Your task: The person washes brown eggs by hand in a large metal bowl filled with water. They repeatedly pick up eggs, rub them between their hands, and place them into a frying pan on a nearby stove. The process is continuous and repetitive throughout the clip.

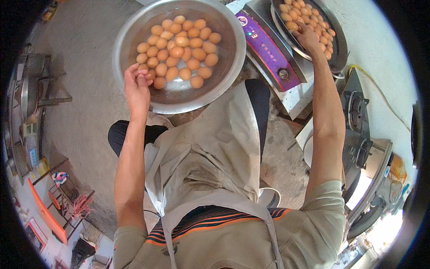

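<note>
A large round metal basin (pixel 235 57) holds many brown eggs (pixel 176 51) in liquid. At its left side, my left hand (pixel 138 82) has its fingertips on a brown egg (pixel 151 74) near the basin's rim; whether it grips that egg is unclear. To the upper right, a dark round pan (pixel 341 43) holds more brown eggs (pixel 304 11). My right hand (pixel 307 37) reaches down into this pan, its fingertips at an egg (pixel 291 26) on the near left side of the pile. The fingers are partly hidden, so a grip cannot be made out.
A purple control panel (pixel 268 50) with a lit display and knob fronts the cooker beside the pan. A gas burner (pixel 356 111) and yellow hose (pixel 379 90) lie on the right. Stools and an orange board (pixel 47 212) stand at lower left. A pale bucket (pixel 268 197) is partly hidden by the apron.
</note>
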The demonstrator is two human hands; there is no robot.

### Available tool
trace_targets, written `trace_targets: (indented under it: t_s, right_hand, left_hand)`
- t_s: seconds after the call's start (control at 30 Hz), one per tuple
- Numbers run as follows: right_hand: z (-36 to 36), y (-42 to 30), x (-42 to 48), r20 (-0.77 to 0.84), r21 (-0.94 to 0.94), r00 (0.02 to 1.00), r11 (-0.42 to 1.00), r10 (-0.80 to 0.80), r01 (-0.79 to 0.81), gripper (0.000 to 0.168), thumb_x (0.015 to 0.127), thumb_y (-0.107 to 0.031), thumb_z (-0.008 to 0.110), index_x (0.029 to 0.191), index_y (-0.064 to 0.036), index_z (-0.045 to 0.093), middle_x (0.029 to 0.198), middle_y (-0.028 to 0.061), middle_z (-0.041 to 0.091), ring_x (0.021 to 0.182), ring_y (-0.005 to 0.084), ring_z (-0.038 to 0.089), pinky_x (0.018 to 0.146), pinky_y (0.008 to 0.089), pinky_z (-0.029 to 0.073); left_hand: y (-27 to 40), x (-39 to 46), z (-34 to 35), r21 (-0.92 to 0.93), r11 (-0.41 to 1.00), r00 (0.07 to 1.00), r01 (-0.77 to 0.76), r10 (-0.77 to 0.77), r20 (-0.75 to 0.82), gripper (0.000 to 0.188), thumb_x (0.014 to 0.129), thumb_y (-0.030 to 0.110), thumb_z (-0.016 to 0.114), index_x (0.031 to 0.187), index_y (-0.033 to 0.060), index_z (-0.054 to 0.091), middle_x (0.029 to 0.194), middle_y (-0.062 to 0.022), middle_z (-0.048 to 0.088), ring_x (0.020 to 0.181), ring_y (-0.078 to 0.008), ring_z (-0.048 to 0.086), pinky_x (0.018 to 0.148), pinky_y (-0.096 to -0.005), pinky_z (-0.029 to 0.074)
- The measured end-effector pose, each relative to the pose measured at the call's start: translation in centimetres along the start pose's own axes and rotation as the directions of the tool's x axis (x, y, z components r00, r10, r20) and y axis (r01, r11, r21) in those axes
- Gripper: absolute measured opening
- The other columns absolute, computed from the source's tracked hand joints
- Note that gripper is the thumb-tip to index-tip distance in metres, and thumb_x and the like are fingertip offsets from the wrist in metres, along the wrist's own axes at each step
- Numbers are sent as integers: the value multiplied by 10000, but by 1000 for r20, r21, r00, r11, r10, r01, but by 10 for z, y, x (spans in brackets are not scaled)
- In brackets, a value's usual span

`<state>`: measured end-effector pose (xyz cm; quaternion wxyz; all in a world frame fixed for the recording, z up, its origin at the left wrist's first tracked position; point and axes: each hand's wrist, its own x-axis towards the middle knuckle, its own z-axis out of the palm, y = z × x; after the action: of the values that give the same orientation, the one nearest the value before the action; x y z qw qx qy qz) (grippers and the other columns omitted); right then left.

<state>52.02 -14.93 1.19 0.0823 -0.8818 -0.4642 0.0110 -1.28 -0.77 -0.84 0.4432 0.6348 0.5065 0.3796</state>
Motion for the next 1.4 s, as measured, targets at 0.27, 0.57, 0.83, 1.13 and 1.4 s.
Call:
trace_targets:
  t_s: [0.27,0.57,0.83,1.13,1.4]
  right_hand:
    - [-48,-151,-53,-247,234,923,906,-295,352,260,899,-203,595,1131,-110,665,1005,128,698,923,303,669,780,388,525]
    - [85,-267,-114,455,206,653,785,-606,585,278,804,-58,568,1057,-88,679,1025,140,664,1007,335,616,851,441,509]
    - [81,-278,-114,468,143,736,864,-489,483,241,843,-161,543,1043,-75,646,971,148,662,812,298,651,748,401,529]
    - [45,-267,-108,519,847,791,324,-325,-422,271,933,-322,501,1080,-104,565,951,27,612,857,124,601,651,259,516]
    - [81,-265,-109,170,619,914,761,-369,193,265,856,-249,550,1030,-51,582,1028,177,640,976,345,627,783,449,514]
  left_hand:
    - [-15,14,1,519,818,861,-246,-62,504,257,828,109,604,1073,32,606,1007,-209,665,984,-407,620,846,-464,488]
    - [-16,18,30,770,504,761,-391,-294,578,314,826,154,614,1117,38,599,1090,-239,643,1042,-381,622,895,-479,490]
    - [-9,35,9,11,924,752,383,-319,576,301,964,219,423,1181,55,552,1036,-190,658,862,-307,680,759,-402,568]
    - [-2,36,-9,-521,508,686,686,-213,696,282,1003,286,428,1148,67,530,979,-132,639,662,-165,592,580,-260,508]
    - [-3,37,8,-157,819,706,551,-358,610,253,908,308,639,1022,85,601,732,-13,610,447,-66,446,375,-205,314]
